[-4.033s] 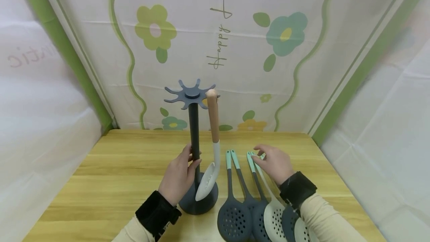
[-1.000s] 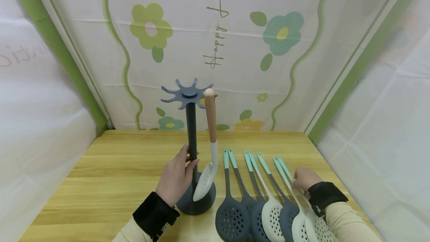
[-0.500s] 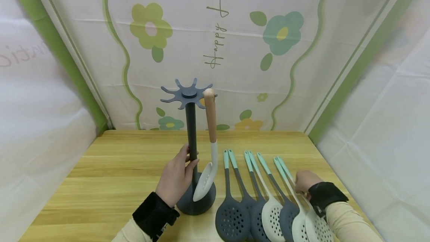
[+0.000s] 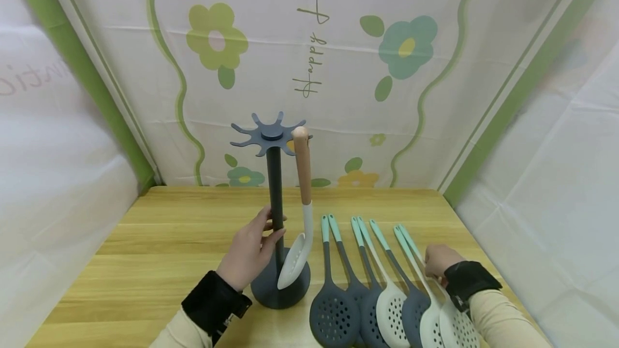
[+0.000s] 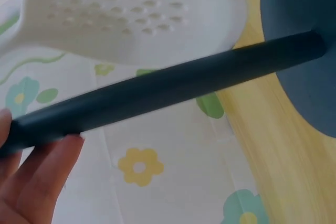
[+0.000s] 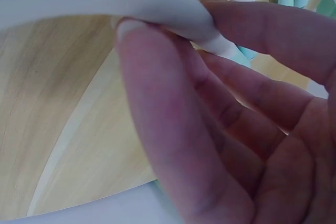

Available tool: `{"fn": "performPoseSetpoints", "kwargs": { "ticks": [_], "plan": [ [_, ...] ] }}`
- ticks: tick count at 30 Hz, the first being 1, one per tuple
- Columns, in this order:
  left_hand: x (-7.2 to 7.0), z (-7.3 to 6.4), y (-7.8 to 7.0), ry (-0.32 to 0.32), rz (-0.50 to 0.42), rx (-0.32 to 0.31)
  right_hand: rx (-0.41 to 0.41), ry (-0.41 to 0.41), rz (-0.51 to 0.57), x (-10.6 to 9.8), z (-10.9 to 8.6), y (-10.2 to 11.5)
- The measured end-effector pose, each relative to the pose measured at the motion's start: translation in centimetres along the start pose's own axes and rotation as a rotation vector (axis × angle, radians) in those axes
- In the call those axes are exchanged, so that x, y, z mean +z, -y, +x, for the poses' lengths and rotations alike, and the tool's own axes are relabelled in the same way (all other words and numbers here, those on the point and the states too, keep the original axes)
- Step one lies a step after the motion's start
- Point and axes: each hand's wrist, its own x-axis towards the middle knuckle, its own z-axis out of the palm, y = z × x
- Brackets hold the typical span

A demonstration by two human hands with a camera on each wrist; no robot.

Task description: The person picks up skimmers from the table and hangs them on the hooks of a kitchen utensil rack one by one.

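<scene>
My left hand (image 4: 245,254) grips the dark pole of a utensil stand (image 4: 274,192) low down, thumb in front and fingers behind. In the left wrist view, the fingertips (image 5: 52,166) curl round this pole (image 5: 157,90). A white slotted spoon (image 4: 303,171) with a wooden handle hangs upright from the stand's star-shaped top. On the right, my right hand (image 4: 441,259) pinches the neck of the outermost white skimmer (image 4: 461,327), which lies on the table. In the right wrist view, thumb and fingers (image 6: 163,108) close on the skimmer's pale neck (image 6: 173,3).
Several grey and white skimmers with mint handle ends lie fanned side by side, among them a grey one (image 4: 335,313) and a white one (image 4: 393,310). The wooden table (image 4: 145,262) meets a flowered fabric wall (image 4: 271,74) at the back, with fabric at both sides.
Over four seconds, my right hand has moved right and nearer, from the middle handles to the outermost white skimmer. My left hand stays on the pole; its wrist has just shifted slightly left.
</scene>
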Motion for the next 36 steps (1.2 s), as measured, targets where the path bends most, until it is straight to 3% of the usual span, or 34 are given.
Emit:
{"fn": "performPoseSetpoints", "kwargs": {
  "ticks": [5,11,15,20,36],
  "plan": [
    [-0.8,0.4,0.0,0.076,-0.111,-0.056,-0.006,-0.007,0.007,-0.1,-0.1,-0.1],
    [-1.4,1.0,0.4,0.148,-0.259,-0.04,-0.002,-0.015,0.04,-0.4,0.0,-0.2],
    [-1.7,1.2,0.7,0.189,-0.31,-0.02,0.012,-0.017,0.043,-0.5,0.0,-0.2],
    [-1.8,1.2,1.0,0.187,-0.282,-0.007,0.012,-0.03,0.035,-0.8,-0.1,0.0],
    [-1.3,0.8,1.6,0.047,-0.136,0.151,0.007,-0.022,0.05,-2.0,-0.2,0.8]
  ]
}}
